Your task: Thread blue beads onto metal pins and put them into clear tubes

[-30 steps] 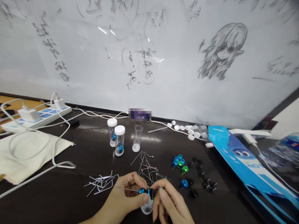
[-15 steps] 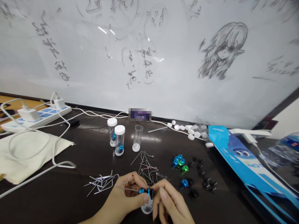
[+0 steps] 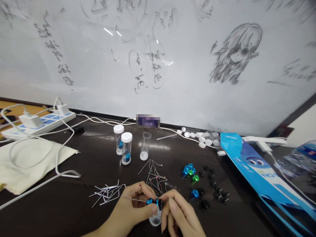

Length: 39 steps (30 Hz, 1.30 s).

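Note:
My left hand [image 3: 132,209] pinches a small blue and black part [image 3: 152,201] at the bottom centre, with a thin metal wire [image 3: 139,200] running from it into the palm. My right hand [image 3: 178,210] has its fingertips closed on the black end of that same part. Beneath the part, between my hands, stands a clear tube [image 3: 155,220] with a white base. Above my hands lie several bent wires [image 3: 154,174] with small coloured beads. Silver hex keys [image 3: 108,194] are piled left of my left hand.
Two white-capped tubes [image 3: 126,149] hold blue parts; an uncapped tube [image 3: 145,146] stands beside them. Blue and green parts [image 3: 190,171], black screws [image 3: 218,194], white caps [image 3: 201,139] and a blue bag [image 3: 256,171] are right. A power strip [image 3: 49,121], cables and cloth [image 3: 37,161] lie left.

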Motion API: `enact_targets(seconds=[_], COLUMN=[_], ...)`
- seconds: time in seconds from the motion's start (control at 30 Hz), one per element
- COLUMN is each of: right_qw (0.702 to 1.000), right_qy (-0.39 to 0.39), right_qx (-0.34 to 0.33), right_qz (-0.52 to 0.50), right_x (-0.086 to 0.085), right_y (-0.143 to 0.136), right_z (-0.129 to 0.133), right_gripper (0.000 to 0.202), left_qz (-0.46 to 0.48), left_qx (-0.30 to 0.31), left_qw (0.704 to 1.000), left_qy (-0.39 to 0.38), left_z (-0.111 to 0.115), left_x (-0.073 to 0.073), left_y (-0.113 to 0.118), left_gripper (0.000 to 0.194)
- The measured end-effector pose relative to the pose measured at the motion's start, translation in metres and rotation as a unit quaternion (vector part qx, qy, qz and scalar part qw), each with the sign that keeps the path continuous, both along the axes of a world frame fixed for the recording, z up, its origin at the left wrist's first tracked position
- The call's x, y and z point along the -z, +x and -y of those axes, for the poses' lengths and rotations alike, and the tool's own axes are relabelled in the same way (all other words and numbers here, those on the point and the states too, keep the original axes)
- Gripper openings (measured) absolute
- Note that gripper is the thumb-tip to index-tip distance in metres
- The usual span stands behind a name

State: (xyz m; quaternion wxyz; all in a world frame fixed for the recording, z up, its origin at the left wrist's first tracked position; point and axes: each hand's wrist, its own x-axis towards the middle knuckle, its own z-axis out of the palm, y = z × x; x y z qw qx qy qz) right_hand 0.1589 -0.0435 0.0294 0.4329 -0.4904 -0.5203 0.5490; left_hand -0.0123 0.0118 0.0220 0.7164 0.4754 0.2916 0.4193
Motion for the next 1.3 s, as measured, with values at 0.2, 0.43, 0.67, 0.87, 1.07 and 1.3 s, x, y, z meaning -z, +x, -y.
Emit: enact_targets(seconds=[0.2,0.43,0.67,0.87,1.07,1.3], right_qw=[1.0,1.0,1.0,1.0,1.0,1.0], right_qy=[-0.003,0.003,0.0,0.003,0.005,0.004], right_qx=[-0.003,-0.008,-0.007,-0.002,-0.005,-0.007], right_qz=[0.002,0.005,0.002,0.004,0.004,0.01], right_x=[-0.0011,0.0002,-0.0009,-0.0007,0.0017,0.0016], right_y=[-0.0002,0.0006,0.0011,0.0001,0.0008,-0.0001], right_z=[-0.0007,-0.0019,-0.0012,-0.0007,0.0,-0.0006], right_gripper=[0.054,0.054,0.054,0.053,0.052,0.054], left_qz=[0.0,0.005,0.013,0.009,0.017,0.013], left_qx=[-0.007,-0.014,-0.005,-0.003,0.006,-0.002], left_qw=[1.0,1.0,1.0,1.0,1.0,1.0], left_qy=[-0.004,-0.005,-0.011,-0.009,-0.009,-0.015], left_z=[0.0012,0.0023,0.0016,0.0007,-0.0004,0.0005], left_x=[-0.0026,-0.0037,-0.0011,-0.0003,0.0012,0.0001], left_y=[0.0011,0.001,0.0005,0.0001,0.0,0.0], left_gripper=[0.022,0.021,0.02,0.02,0.021,0.021])
